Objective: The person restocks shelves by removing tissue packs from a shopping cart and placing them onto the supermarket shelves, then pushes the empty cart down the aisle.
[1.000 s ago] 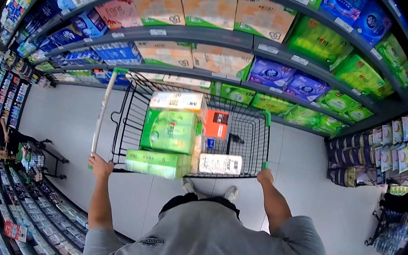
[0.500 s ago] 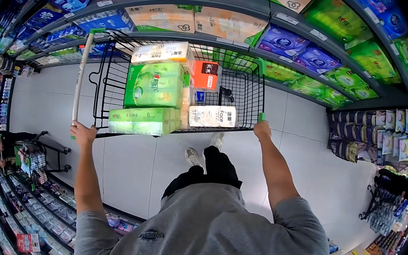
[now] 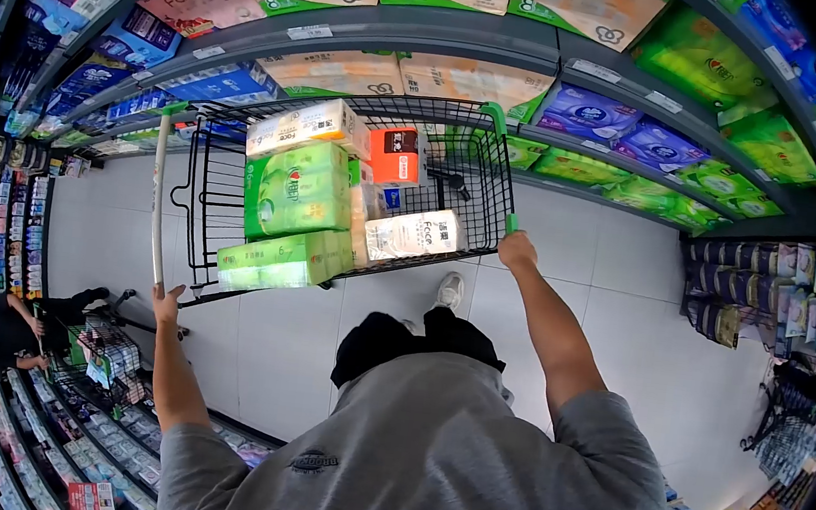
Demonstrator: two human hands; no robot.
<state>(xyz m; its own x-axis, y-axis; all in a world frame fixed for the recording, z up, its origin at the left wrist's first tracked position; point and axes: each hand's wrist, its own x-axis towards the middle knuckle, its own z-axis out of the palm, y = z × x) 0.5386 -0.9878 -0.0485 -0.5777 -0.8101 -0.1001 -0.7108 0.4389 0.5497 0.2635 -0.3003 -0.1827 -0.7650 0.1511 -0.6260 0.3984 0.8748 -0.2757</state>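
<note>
A black wire shopping cart (image 3: 414,115) stands crosswise in front of me, its white handle (image 3: 158,196) on the left. My left hand (image 3: 166,302) is closed around the near end of that handle. At the near right corner, my right hand (image 3: 517,250) grips the green-capped rim of the cart. Inside lie a large green tissue pack (image 3: 297,190), a second green pack (image 3: 285,259) at the near side, a white-and-orange pack (image 3: 306,130), a red-and-white box (image 3: 396,156) and a white "Face" tissue pack (image 3: 414,236). A small blue item (image 3: 391,198) shows partly between them.
Shelves (image 3: 404,28) of tissue packs run along the far side, close to the cart. On the left, another person (image 3: 12,331) is beside a second cart (image 3: 105,351). Hanging packs (image 3: 747,284) line a rack at right. Pale tile floor (image 3: 581,325) lies around my feet.
The cart has turned slightly: its handle end came nearer to me with my left hand, while its right end swung left and away. My feet have shifted.
</note>
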